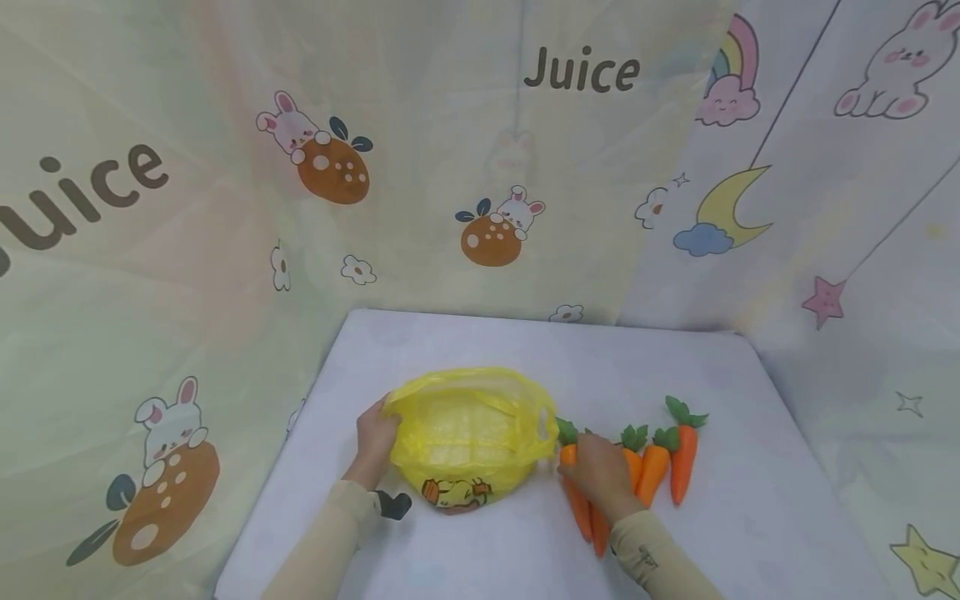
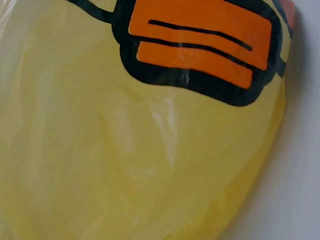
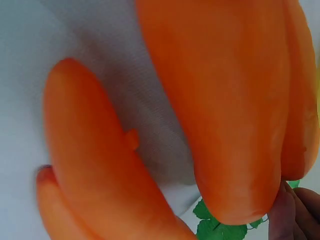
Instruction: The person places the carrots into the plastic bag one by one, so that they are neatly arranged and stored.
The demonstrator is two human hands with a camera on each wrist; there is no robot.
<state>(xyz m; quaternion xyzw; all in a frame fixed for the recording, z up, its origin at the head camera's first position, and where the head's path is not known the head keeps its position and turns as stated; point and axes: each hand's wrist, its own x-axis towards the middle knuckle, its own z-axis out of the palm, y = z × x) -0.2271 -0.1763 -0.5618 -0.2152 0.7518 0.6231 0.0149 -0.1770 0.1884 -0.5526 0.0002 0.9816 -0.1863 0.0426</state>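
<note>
A yellow plastic bag (image 1: 471, 433) with a cartoon print lies with its mouth spread wide. My left hand (image 1: 377, 435) grips its left edge. The bag's side and orange print (image 2: 200, 37) fill the left wrist view, where that hand is out of sight. To the right of the bag, my right hand (image 1: 600, 473) holds an orange carrot (image 1: 599, 533) near its leafy top. Another carrot (image 1: 574, 504) lies against it on the bag side. In the right wrist view, fingers (image 3: 282, 217) sit at the thick end of the large carrot (image 3: 220, 115).
Several more carrots with green leaves lie right of my right hand, among them a middle one (image 1: 652, 473) and the rightmost one (image 1: 683, 465). The white table (image 1: 540, 350) has patterned cloth (image 1: 420, 167) hanging behind it and on both sides.
</note>
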